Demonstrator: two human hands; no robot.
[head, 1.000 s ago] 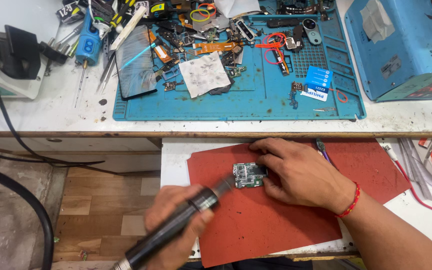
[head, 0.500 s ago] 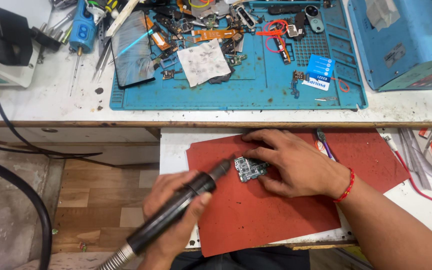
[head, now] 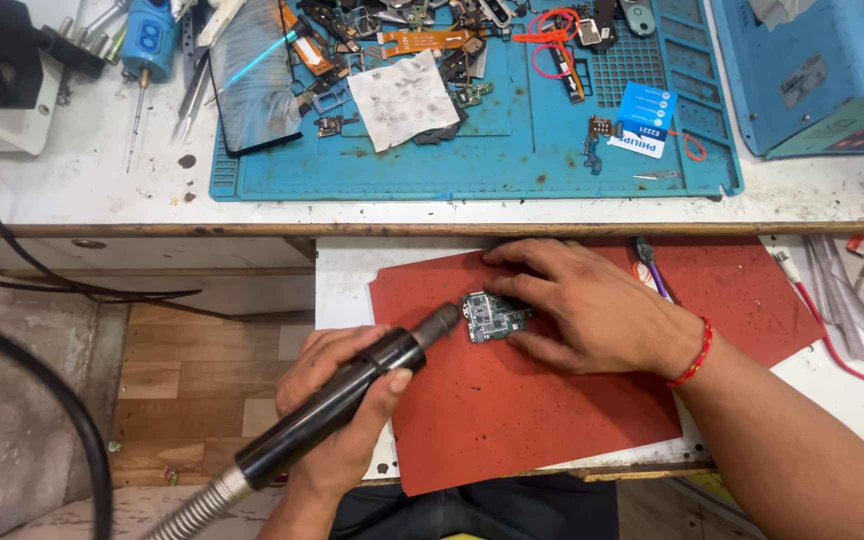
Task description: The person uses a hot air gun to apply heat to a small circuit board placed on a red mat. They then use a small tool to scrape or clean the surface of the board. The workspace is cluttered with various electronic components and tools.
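Small green circuit board (head: 493, 316) lies on the red rubber mat (head: 552, 420) at the front of the white counter (head: 82, 190), pinned flat under your right hand (head: 592, 310), fingers spread, gripping nothing. Your left hand (head: 337, 420) is wrapped tight around the black cylindrical hot-air handpiece (head: 352, 395). Half a second ago its nozzle stood slightly off the board's left edge; now it touches that edge, so the work is bearing on the board itself. Your view has also edged closer.
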